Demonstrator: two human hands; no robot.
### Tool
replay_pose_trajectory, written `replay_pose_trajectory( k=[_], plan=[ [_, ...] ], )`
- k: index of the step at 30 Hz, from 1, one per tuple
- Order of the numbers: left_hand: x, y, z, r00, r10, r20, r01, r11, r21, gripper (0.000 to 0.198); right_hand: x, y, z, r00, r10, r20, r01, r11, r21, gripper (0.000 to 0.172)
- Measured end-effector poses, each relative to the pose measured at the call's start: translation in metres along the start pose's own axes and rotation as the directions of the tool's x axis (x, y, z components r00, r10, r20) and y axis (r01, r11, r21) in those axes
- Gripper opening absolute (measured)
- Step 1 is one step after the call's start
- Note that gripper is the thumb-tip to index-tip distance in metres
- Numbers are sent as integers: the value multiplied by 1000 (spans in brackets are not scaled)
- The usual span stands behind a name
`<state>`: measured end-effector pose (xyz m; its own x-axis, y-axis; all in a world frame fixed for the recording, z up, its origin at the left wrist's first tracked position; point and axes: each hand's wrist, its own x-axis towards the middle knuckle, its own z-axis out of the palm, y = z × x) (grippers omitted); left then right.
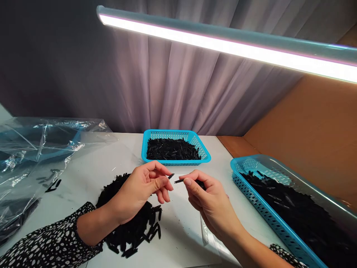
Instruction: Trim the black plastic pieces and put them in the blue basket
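My left hand (146, 182), fingers bent, pinches a small black stick-like piece (171, 176) between thumb and forefinger. Facing it, a short gap away, my right hand (209, 195) grips a thin black piece (179, 181) at thumb and forefinger. More black shows inside the curled right fingers, mostly hidden. Under the left wrist lies a heap of the same black pieces (131, 232), partly covered by the hand and forearm. Their exact kind is too small to make out.
A blue perforated basket (175, 162) of black pieces stands at the table's back. Another blue basket (260, 204), also filled, is at right. Clear plastic bagging (55, 137) covers the left side, near a few loose pieces (58, 183). A lit tube lamp (223, 44) hangs above.
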<state>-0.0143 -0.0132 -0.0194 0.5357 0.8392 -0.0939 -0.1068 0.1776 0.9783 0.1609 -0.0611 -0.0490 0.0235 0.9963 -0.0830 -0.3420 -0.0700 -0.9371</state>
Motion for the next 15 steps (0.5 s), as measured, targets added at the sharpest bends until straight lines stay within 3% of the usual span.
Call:
replay_pose_trajectory(
  k=[6, 15],
  plan=[
    [-1, -1, 0, 1000, 4, -6, -4, 1000, -8, 28, 1, -3, 3, 998, 54, -30, -52, 995, 85, 43],
    [-2, 1, 2, 1000, -13, -2, 13, 1000, -19, 27, 0, -6, 4, 997, 75, -17, -71, 980, 184, 41]
  ],
)
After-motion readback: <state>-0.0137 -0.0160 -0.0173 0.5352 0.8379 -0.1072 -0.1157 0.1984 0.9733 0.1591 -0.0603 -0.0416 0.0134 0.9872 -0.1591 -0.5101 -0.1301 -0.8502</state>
